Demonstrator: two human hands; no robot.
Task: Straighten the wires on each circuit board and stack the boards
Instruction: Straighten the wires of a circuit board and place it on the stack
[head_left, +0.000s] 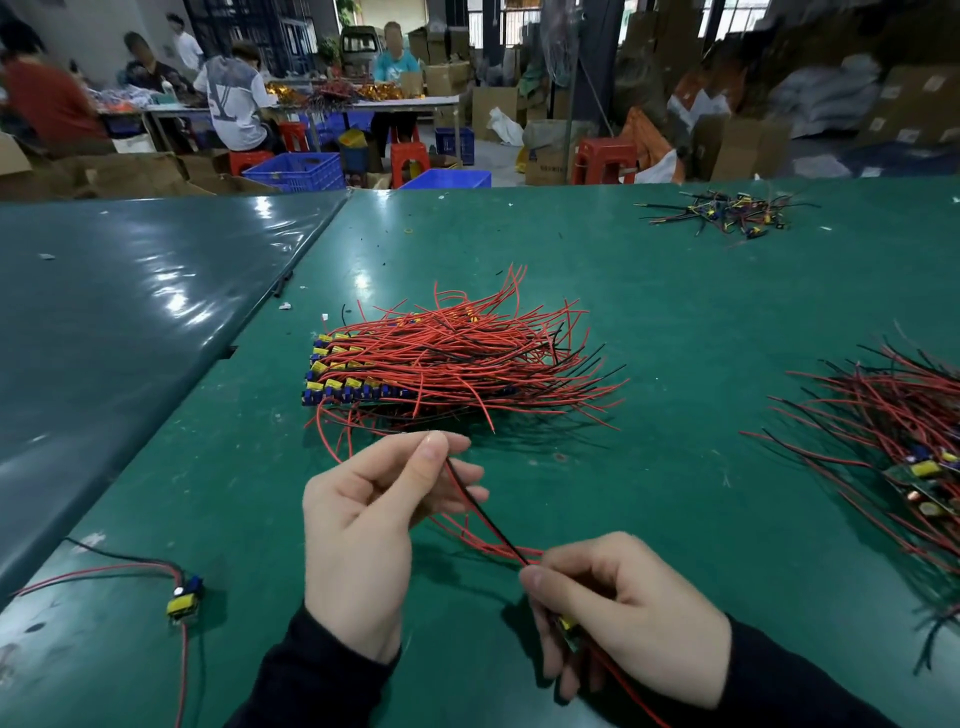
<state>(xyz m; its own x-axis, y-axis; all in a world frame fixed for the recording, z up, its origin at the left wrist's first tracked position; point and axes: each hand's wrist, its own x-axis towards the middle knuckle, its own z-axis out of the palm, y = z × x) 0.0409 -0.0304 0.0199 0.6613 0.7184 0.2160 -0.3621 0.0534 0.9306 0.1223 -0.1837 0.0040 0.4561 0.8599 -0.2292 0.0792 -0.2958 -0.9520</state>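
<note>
Right hand (618, 613) gripping small circuit board (567, 626); left hand (374, 525) pinching its red and black wires (483, 514) taut, before stacked boards (363, 376) on green table (675, 312).

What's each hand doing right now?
Left hand: pinching the black wire near its tip.
Right hand: gripping the circuit board.

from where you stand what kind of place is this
Most likely a small electronics assembly workshop. On the green work table lies a stack of circuit boards with red wires; other workers sit at a bench behind, among blue crates and cardboard boxes.
</note>
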